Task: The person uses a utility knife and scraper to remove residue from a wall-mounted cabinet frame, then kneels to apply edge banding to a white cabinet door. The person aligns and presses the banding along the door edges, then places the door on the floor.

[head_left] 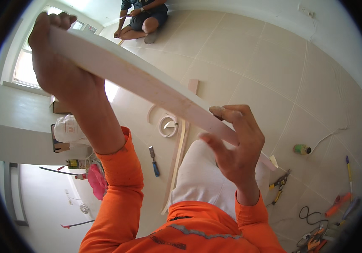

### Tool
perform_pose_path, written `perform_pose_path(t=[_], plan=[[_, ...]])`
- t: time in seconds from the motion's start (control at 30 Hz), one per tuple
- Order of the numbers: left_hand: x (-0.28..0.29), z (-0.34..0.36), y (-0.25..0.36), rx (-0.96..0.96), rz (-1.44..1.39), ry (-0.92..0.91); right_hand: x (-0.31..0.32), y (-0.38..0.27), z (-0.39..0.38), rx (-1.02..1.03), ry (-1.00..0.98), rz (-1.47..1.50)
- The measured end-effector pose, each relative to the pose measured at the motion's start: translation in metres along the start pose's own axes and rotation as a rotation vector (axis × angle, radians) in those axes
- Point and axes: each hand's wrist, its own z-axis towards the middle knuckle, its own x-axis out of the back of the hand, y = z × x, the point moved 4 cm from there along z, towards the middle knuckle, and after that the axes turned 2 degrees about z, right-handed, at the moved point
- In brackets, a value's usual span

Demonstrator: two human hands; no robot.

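Observation:
A long, narrow board (147, 86), white on one face and pale pink on the edge, slants across the view from upper left to lower right. My left hand (58, 59) is raised high and closed round its upper end. Lower down, my right hand (242, 143) straddles the board, with thumb on the near side and fingers on the far side. The board's lower end (268, 162) shows past my right wrist, beside my knee. Below the board, on the floor, lie a blue-handled chisel (154, 162) and a round white ring (168, 126).
A long strip of wood (176, 164) lies left of my leg. To the right are pliers (280, 180), a green power tool (302, 149) with a cord, and several tools (316, 238). Another person (143, 19) sits on the floor at the back. Bags and boxes (67, 130) line the left wall.

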Motion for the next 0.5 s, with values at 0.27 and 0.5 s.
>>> perform_pose_path(t=[0.27, 0.5], plan=[[-0.031, -0.007, 0.009, 0.146, 0.039, 0.164, 0.010, 0.001, 0.030, -0.432, -0.143, 0.220], [-0.058, -0.016, 0.018, 0.148, 0.197, 0.005, 0.008, -0.021, 0.066, -0.479, -0.200, 0.108]])
